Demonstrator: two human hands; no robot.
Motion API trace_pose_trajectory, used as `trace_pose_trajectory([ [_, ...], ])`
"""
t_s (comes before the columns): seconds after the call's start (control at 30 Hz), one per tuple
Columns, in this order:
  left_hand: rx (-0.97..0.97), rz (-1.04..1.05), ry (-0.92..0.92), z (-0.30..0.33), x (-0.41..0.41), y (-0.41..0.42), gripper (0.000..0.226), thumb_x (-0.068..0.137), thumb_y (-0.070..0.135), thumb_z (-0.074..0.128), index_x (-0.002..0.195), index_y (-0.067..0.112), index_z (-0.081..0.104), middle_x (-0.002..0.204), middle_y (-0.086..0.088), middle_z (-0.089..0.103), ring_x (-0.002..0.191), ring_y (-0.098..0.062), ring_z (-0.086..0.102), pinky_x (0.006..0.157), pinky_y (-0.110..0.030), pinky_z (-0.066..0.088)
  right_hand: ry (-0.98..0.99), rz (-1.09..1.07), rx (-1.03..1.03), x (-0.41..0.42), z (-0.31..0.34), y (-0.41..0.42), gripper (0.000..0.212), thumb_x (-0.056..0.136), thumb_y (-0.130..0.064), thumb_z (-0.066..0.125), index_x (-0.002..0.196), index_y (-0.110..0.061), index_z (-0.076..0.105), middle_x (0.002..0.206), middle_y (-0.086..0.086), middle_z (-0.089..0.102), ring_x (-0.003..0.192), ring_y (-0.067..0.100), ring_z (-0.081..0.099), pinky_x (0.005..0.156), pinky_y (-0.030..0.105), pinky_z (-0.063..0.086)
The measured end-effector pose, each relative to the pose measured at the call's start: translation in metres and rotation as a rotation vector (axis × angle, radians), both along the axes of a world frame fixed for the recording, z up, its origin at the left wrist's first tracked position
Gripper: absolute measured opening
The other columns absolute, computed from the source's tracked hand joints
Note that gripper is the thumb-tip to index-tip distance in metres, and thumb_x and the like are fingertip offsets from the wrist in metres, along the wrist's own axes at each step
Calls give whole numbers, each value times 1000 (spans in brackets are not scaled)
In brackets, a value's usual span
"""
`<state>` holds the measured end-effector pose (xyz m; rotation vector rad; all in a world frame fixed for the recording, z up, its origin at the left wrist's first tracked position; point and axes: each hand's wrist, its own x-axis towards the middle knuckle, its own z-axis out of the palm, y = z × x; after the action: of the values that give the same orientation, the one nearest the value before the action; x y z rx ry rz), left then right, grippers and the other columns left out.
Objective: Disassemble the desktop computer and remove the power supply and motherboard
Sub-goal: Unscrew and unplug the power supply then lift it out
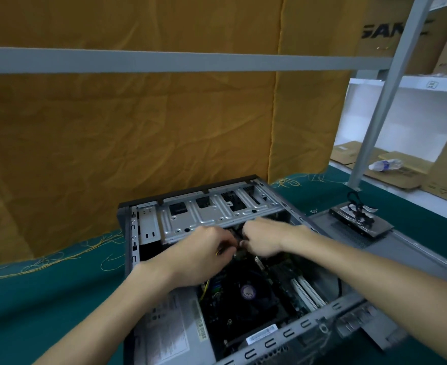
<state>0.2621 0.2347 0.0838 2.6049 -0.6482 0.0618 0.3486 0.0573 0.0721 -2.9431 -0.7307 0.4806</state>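
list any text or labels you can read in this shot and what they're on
"GAM": partial black print on the brown cardboard box on the top shelf, the rest hidden by the grey post.
White barcode sticker on the grey computer case: too blurred.
Silver power supply label: too small.
White shelf tag: unreadable.

Bare metal case on matt cloth

The open grey computer case [217, 214] showed dull stamped sheet metal; the teal table cloth [45, 299] looked matt and woven, the wrinkled mustard fabric backdrop [138, 127] at twelve o'clock likewise.

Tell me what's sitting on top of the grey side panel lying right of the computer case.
A flat dark drive lies on the grey side panel, with black cables bundled on top. Whatever is under the drive is covered.
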Motion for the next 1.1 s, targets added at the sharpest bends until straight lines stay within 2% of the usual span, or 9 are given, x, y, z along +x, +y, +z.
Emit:
trace_pose_trajectory([
  [0.13, 262, -4, 217, 4, 23, -27, 25, 104, 31, 47, 108, 15, 66, 103, -7, 68, 89, -25, 63, 80, -39, 53, -18, -33, 220, 6, 37, -32, 30, 97, -16, 49, 85, -5, 74, 72, 7, 75, 57, 18, 68, 53, 30, 55],
  [0.23, 492, 5, 356, -3, 45, -43, 33, 106, 36, 40, 113, 11, 60, 107, -10, 64, 94, -31, 61, 85, -43, 50, -215, -124, 441, 15, 45, -55, 27, 100, -22, 51, 85, -16, 73, 71, 2, 74, 54, 15, 63, 50, 31, 51],
  [0.3, 590, 26, 377, -11, 58, -50, 34, 107, 34, 39, 124, 10, 56, 118, -10, 61, 101, -32, 61, 90, -45, 52, -374, -176, 427, 22, 40, -62, 19, 102, -27, 52, 97, -18, 68, 90, 2, 69, 77, 20, 66, 68, 38, 56],
  [0.37, 647, 27, 384, -22, 69, -58, 33, 108, 29, 39, 128, 7, 55, 123, -14, 60, 103, -32, 61, 88, -44, 52, -408, -210, 345, 26, 29, -63, 26, 104, -35, 49, 120, -16, 58, 115, 6, 57, 103, 27, 59, 86, 46, 53],
  [0.43, 698, 11, 354, -32, 77, -67, 32, 108, 23, 39, 130, 4, 54, 127, -19, 60, 109, -34, 61, 84, -39, 47, -332, -241, 290, 30, 18, -63, 38, 107, -42, 41, 134, -14, 43, 122, 12, 53, 103, 34, 59, 85, 49, 53],
  [0.53, 806, 9, 226, -45, 82, -77, 37, 105, 12, 44, 141, 3, 48, 135, -23, 57, 120, -35, 59, 91, -36, 45, -296, -237, 306, 36, 5, -65, 34, 109, -41, 30, 131, -16, 35, 88, 7, 59, 70, 27, 58, 57, 40, 44],
  [0.6, 881, 3, 123, -51, 84, -82, 43, 102, 5, 46, 146, 3, 44, 140, -24, 55, 125, -35, 58, 100, -39, 46, -359, -227, 296, 37, 1, -66, 31, 110, -40, 29, 127, -15, 37, 76, 3, 53, 61, 22, 51, 49, 36, 31],
  [0.8, 1081, -63, -71, -63, 89, -81, 59, 106, 5, 38, 160, 7, 15, 155, -22, 37, 134, -36, 49, 107, -43, 40, -401, -221, 277, 40, -1, -68, 32, 109, -39, 31, 130, -16, 38, 71, 0, 54, 56, 19, 52, 46, 33, 31],
  [1.1, 949, -22, -4, -53, 85, -81, 49, 104, 5, 42, 152, 8, 33, 143, -17, 54, 118, -32, 61, 83, -37, 49, -362, -234, 314, 41, -3, -69, 35, 108, -39, 32, 134, -16, 38, 75, 1, 60, 60, 22, 58, 48, 34, 35],
])
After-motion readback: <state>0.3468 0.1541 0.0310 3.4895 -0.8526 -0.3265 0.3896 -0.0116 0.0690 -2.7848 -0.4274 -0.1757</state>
